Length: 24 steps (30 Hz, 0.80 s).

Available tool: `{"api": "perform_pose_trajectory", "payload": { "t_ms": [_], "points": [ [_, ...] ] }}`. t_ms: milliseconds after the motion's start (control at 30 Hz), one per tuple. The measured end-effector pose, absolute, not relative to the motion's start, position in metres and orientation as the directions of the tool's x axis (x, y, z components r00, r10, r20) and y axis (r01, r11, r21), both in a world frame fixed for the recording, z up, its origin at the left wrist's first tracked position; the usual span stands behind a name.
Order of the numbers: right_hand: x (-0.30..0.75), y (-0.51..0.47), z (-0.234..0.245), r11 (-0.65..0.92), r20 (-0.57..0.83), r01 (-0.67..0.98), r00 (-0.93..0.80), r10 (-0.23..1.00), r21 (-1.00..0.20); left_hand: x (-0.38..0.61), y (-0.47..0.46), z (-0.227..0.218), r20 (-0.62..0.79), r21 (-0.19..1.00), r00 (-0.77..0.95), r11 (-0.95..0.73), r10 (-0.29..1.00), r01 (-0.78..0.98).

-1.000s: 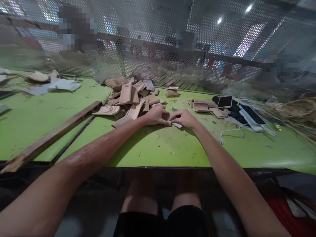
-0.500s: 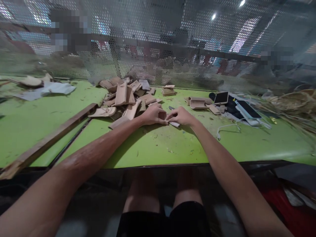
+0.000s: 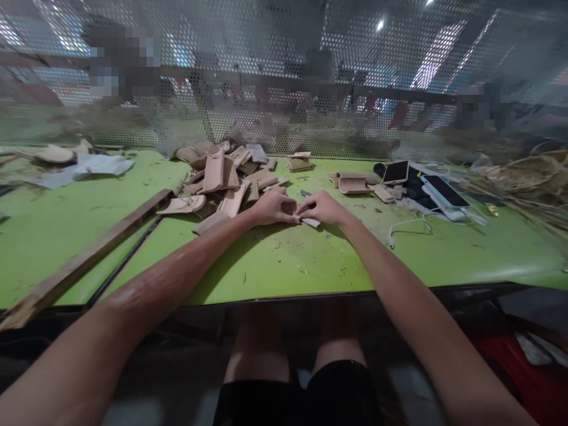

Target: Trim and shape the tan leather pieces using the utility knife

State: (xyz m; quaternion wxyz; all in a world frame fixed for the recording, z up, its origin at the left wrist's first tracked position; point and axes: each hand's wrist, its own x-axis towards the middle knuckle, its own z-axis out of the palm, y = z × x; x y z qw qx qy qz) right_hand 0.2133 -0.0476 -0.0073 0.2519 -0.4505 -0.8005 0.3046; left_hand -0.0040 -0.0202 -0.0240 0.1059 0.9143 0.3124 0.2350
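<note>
My left hand [image 3: 273,207] and my right hand [image 3: 323,209] meet over the green table [image 3: 284,260], fingertips touching. Between them sits a small tan piece [image 3: 290,207], gripped by the curled fingers of my left hand. My right hand pinches the same piece from the right, and a pale flat bit [image 3: 311,222] shows under its fingers. Just behind my left hand lies a heap of tan curved pieces [image 3: 226,174].
A long wooden strip [image 3: 89,257] lies diagonally at the left. More tan pieces [image 3: 355,184] lie behind my right hand. Two phones [image 3: 396,172] [image 3: 445,192] and a white cable [image 3: 406,228] lie at the right, dry straw [image 3: 528,177] beyond. A perforated metal screen [image 3: 284,89] closes the back.
Both hands stay pressed together on the small piece. The camera has drifted slightly, so everything sits a little further left and higher.
</note>
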Motion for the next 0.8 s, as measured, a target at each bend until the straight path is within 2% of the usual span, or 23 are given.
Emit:
{"api": "perform_pose_trajectory", "payload": {
  "t_ms": [67, 200, 400, 500, 567, 667, 800],
  "points": [
    [0.217, -0.048, -0.009, 0.352, 0.113, 0.510, -0.442, 0.890, -0.785, -0.004, -0.020, -0.024, 0.364, 0.345, 0.698, -0.785, 0.617, 0.514],
    [0.221, -0.048, -0.011, 0.312, 0.188, 0.349, -0.346, 0.919, -0.884, -0.004, -0.023, -0.030, 0.412, 0.298, 0.702, -0.814, 0.581, 0.498],
    [0.223, -0.054, -0.006, 0.280, 0.204, 0.339, -0.241, 0.949, -0.898, -0.010, -0.031, -0.035, 0.602, 0.099, 0.633, -0.832, 0.487, 0.546],
    [0.223, -0.052, -0.006, 0.313, 0.274, 0.312, -0.162, 0.948, -0.897, -0.009, -0.033, -0.035, 0.606, 0.012, 0.671, -0.849, 0.427, 0.529],
    [0.224, -0.051, -0.006, 0.340, 0.305, 0.337, -0.154, 0.940, -0.878, -0.007, -0.032, -0.037, 0.583, 0.040, 0.687, -0.860, 0.434, 0.509],
    [0.222, -0.051, -0.006, 0.382, 0.328, 0.403, -0.198, 0.924, -0.832, -0.006, -0.029, -0.042, 0.564, 0.146, 0.675, -0.862, 0.475, 0.484],
    [0.217, -0.056, -0.007, 0.441, 0.295, 0.434, -0.363, 0.884, -0.786, -0.006, -0.028, -0.047, 0.575, 0.262, 0.622, -0.840, 0.532, 0.476]
  ]
}}
